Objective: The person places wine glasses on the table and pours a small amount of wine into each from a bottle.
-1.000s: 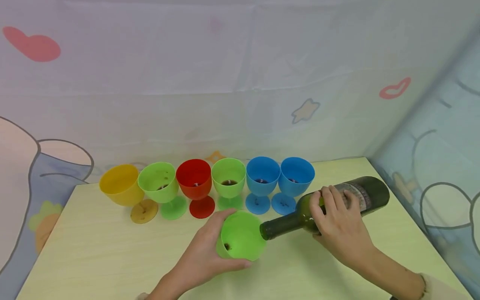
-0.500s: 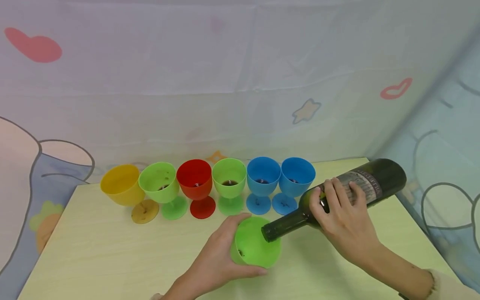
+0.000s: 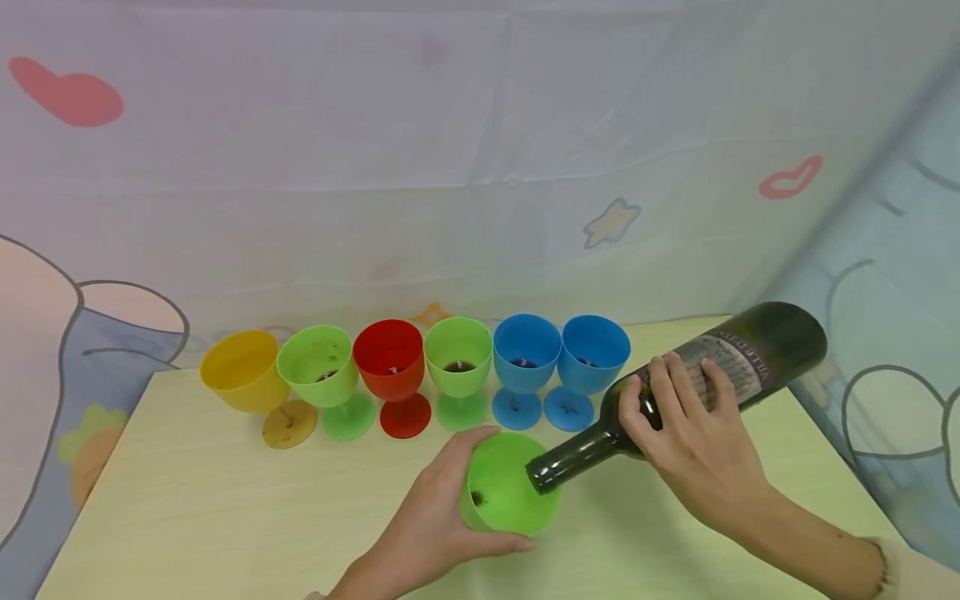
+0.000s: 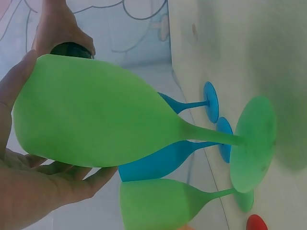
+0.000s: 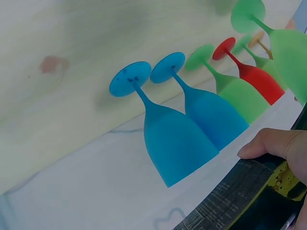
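My left hand [image 3: 431, 517] grips a green plastic goblet [image 3: 513, 500] round its bowl, thumb on the near side and fingers on the far side. In the left wrist view the goblet [image 4: 91, 110] shows its stem and round foot. A small dark spot of liquid lies inside the bowl. From above, my right hand [image 3: 693, 450] holds a dark green wine bottle [image 3: 783, 337] round its body near the shoulder. The bottle slants down to the left, base raised, its mouth just over the goblet's right rim. Its label [image 5: 218, 194] shows beside the thumb in the right wrist view.
Behind the hands stands a row of goblets on the pale table [image 3: 202, 508]: yellow [image 3: 240, 371], green [image 3: 318, 367], red [image 3: 388, 358], another green [image 3: 457, 358], and two blue [image 3: 525, 358]. Several hold a little dark liquid. A printed cloth [image 3: 420, 167] hangs behind the table.
The left hand has shifted the goblet rightward and slightly nearer. The right hand has raised the bottle's base, so it slants more steeply, and its mouth now overlaps the goblet's opening.
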The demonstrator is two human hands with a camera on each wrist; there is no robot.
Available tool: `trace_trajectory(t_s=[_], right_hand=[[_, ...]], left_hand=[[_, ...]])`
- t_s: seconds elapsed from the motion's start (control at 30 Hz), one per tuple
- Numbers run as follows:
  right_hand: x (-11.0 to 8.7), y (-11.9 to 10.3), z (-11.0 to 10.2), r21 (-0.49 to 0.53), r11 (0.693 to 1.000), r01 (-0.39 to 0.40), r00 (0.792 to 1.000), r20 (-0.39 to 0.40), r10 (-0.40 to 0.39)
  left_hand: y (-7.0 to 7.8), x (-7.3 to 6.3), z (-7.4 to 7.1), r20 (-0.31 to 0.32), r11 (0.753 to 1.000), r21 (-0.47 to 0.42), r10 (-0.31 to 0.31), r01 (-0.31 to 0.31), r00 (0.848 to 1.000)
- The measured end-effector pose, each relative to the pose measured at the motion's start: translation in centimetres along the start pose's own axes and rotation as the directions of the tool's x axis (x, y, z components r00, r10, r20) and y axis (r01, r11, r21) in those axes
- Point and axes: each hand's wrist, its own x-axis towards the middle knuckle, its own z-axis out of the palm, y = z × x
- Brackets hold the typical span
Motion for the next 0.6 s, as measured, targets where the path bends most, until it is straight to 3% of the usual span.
trace_trajectory(t_s=[0.23,0.6], right_hand=[[0.11,0.29,-0.37,-0.029,0.999,0.018,1.0,-0.001,-0.018],[0.22,0.6,-0.72,-0.018,1.0,0.018,1.0,0.0,-0.018]], left_hand=[[0.2,-0.1,-0.13,0.012,0.999,0.024,-0.026,0.026,1.0],[0.36,-0.11,-0.17,0.014,1.0,0.005,-0.012,0.012,1.0]])
